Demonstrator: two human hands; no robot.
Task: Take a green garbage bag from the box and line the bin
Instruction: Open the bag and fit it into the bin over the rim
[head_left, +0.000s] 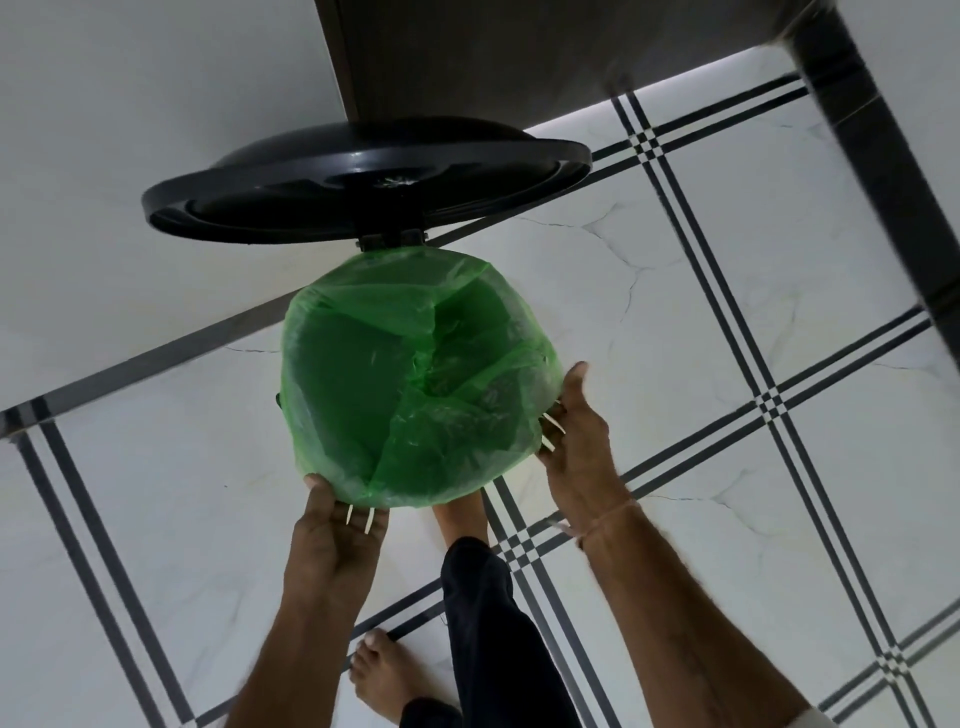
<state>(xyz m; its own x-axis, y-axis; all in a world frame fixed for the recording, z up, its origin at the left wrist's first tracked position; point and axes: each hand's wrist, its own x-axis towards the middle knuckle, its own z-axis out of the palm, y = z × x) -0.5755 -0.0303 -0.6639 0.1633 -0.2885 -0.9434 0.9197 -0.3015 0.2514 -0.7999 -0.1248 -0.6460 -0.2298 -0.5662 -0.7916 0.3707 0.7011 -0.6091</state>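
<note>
A green garbage bag (415, 374) lies inside the round bin and is folded out over its whole rim, so the bin's body is almost hidden. The bin's black lid (363, 179) stands up open on its hinge at the far side. My left hand (337, 525) grips the bag's folded edge at the near left of the rim. At the near right, my right hand (574, 431) presses the bag's edge against the bin's side, fingers curled under the plastic. No box is in view.
White marble floor tiles with black stripe lines (769, 405) surround the bin. A dark door (493, 57) and dark frame (872, 171) stand behind it. One bare foot (384, 670) is on the floor; the other (462, 514) sits right at the bin's base.
</note>
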